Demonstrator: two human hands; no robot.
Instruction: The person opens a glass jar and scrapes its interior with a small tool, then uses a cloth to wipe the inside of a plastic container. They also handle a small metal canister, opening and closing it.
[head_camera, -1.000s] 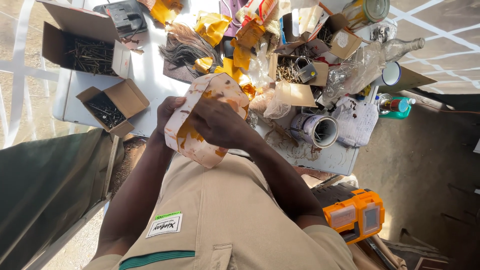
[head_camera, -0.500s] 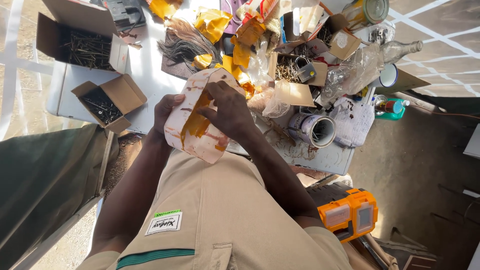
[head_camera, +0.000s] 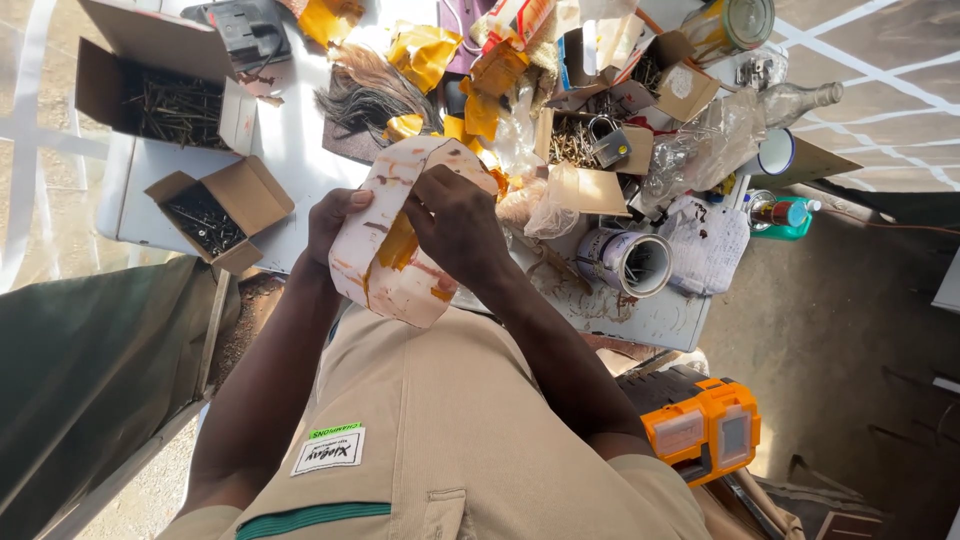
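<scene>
Evidently both hands were closed on a white, paint-smeared curved container (head_camera: 385, 235), held up in front of the person's chest above the near edge of the tabletop (head_camera: 300, 150): the left hand (head_camera: 335, 222) braced its outer wall, while the right hand (head_camera: 455, 222) curled over the rim, perhaps reaching inside, though its fingertips were hidden. Beyond it lay clutter: two open cardboard boxes of nails (head_camera: 175, 100) (head_camera: 212, 215), yellow wrappers (head_camera: 425, 50), a padlock (head_camera: 608, 142), an open tin (head_camera: 630, 262), crowding any set-down spot.

Harsh sunlight, glare on white table (head_camera: 290, 150), deep shadows right, edges perhaps distorted
</scene>
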